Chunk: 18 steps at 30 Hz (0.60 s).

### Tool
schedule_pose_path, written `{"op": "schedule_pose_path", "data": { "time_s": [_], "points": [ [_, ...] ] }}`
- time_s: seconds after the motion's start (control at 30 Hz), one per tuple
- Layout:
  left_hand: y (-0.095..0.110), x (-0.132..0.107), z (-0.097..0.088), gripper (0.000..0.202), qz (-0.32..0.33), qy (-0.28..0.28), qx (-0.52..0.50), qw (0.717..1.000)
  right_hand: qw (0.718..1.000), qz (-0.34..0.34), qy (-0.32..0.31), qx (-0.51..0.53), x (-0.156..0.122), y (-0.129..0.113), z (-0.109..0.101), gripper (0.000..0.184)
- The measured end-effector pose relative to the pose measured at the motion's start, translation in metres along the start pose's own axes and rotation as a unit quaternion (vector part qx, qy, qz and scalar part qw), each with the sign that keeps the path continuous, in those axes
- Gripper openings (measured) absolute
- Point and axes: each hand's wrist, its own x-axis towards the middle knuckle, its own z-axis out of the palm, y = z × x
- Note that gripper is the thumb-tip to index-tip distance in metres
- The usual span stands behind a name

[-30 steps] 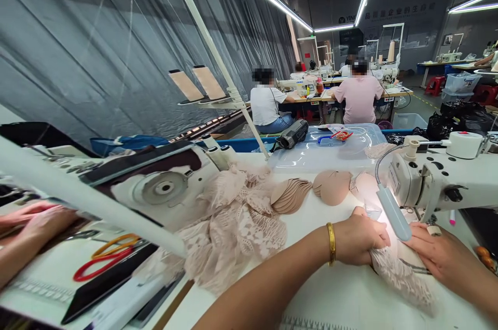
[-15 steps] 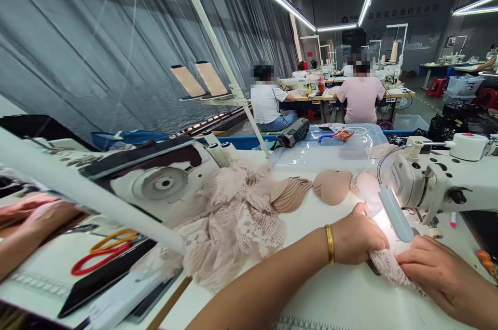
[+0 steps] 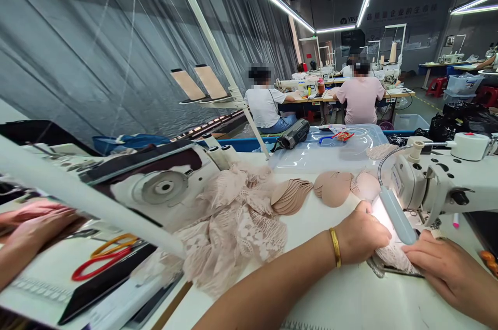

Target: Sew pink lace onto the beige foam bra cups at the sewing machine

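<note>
My left hand [image 3: 361, 236], with a gold bangle at the wrist, is closed on a piece of beige lace fabric [image 3: 392, 260] and presses it onto the table by the white sewing machine [image 3: 439, 179]. My right hand [image 3: 436, 265] lies on the same lace piece from the right, fingers pressed down on it below the machine's lamp [image 3: 392, 213]. Most of the lace is hidden under both hands.
A heap of beige lace [image 3: 233, 226] and stacked beige bra cups [image 3: 291, 195] lie left of my hands. A clear plastic bin [image 3: 330, 151] stands behind. At the far left, another person's hand [image 3: 35, 221] works near red and orange scissors [image 3: 101, 257]. People sit at machines beyond.
Both hands pushed the lace piece forward toward the machine's needle area; the trailing lace that lay toward me is now drawn in under my hands.
</note>
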Motion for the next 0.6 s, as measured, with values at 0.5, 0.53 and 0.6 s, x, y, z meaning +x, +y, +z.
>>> {"op": "schedule_pose_path", "data": {
  "time_s": [0.5, 0.53, 0.6],
  "points": [
    [0.014, 0.004, 0.02, 0.024, 0.016, 0.084, 0.114, 0.99, 0.986, 0.146, 0.044, -0.064, -0.011, 0.014, 0.018, 0.038],
    [0.014, 0.005, 0.022, 0.024, 0.012, 0.088, 0.118, 0.989, 0.985, 0.147, 0.046, -0.071, -0.011, 0.015, 0.018, 0.039],
    [0.016, 0.009, 0.027, 0.02, -0.003, 0.09, 0.124, 0.988, 0.985, 0.149, 0.044, -0.081, -0.008, 0.018, 0.016, 0.039]
  ]
}}
